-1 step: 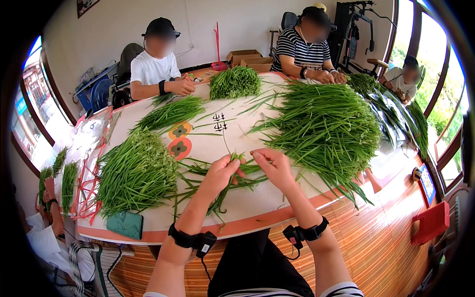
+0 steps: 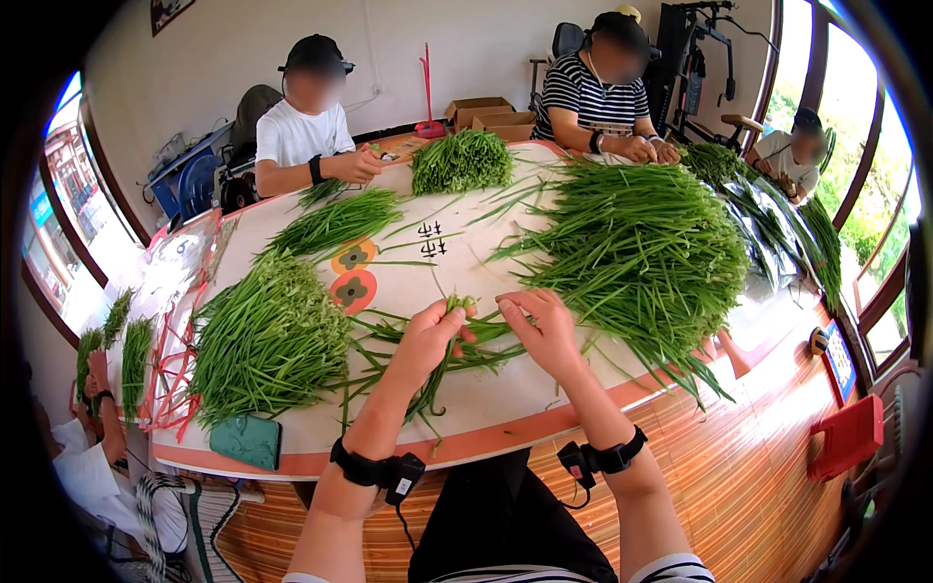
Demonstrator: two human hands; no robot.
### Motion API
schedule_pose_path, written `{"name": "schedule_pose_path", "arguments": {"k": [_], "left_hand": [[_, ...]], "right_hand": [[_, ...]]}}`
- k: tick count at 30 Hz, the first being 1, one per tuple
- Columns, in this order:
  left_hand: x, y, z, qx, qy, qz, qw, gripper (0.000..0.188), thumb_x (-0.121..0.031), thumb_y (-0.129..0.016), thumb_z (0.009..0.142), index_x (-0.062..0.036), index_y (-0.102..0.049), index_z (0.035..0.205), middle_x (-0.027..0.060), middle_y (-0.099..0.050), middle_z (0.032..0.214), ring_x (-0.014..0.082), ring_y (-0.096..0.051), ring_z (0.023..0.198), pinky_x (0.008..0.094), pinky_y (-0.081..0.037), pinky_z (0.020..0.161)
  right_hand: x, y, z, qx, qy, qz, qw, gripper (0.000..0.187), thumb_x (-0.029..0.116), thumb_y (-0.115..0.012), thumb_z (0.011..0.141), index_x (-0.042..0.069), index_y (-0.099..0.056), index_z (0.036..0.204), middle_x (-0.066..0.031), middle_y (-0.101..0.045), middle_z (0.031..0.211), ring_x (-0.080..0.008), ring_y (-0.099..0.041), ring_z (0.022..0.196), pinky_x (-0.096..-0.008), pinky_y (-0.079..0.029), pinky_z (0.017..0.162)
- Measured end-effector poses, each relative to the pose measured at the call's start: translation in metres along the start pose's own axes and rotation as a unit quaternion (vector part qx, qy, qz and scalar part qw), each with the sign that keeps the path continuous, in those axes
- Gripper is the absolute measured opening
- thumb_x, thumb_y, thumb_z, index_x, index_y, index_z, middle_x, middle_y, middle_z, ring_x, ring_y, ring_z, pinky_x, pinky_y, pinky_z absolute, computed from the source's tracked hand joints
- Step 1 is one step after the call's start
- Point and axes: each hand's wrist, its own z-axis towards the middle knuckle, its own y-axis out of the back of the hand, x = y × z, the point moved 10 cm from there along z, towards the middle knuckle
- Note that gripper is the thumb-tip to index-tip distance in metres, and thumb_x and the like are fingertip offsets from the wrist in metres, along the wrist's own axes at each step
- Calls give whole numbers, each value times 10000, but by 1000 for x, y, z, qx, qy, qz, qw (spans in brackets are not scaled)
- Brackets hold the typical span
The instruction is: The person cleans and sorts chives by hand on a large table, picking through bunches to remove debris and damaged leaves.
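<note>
My left hand [image 2: 432,335] is closed around a small bunch of green flowering chives [image 2: 428,396]. Its pale tips poke out above the thumb, and the stalks trail down past the wrist onto the table [image 2: 496,426]. Just right of those tips, my right hand [image 2: 540,330] is apart from the bunch, with thumb and forefinger drawn together. Whatever may be between those fingertips is too small to make out. Loose chive stalks lie under and around both hands. A large heap of chives [image 2: 641,253] spreads to the right, and a thick pile [image 2: 272,335] lies to the left.
A green phone case [image 2: 245,442] rests by the near-left table edge. Red ties [image 2: 175,379] lie beyond the left pile. Across the table, a person in white [image 2: 306,136] and another in stripes [image 2: 598,102] work with their hands; others sit at both sides. A red stool [image 2: 846,437] stands right.
My right hand has shifted slightly right, widening the small space between its fingertips and the bunch. The left hand keeps hold of the chives and tilts them a little.
</note>
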Motion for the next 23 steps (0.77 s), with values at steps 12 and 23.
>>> {"name": "schedule_pose_path", "arguments": {"k": [12, 23], "left_hand": [[-7, 32, 1, -79, -26, -36, 996, 224, -202, -451, 960, -26, -575, 1026, 78, -589, 1033, 133, -581, 778, 251, -435, 588], [12, 53, 12, -108, 5, -22, 994, 262, -241, -492, 947, -19, -561, 1066, 99, -601, 963, 138, -581, 694, 263, -456, 555]], "right_hand": [[0, 34, -34, -82, 96, -189, 974, 118, 77, -643, 773, 99, -626, 887, -36, -580, 972, -278, -494, 1065, -421, -352, 905], [-25, 75, -46, -162, -27, -59, 985, 199, 97, -646, 789, 109, -629, 987, -79, -580, 1127, -311, -463, 1111, -445, -350, 974]]}}
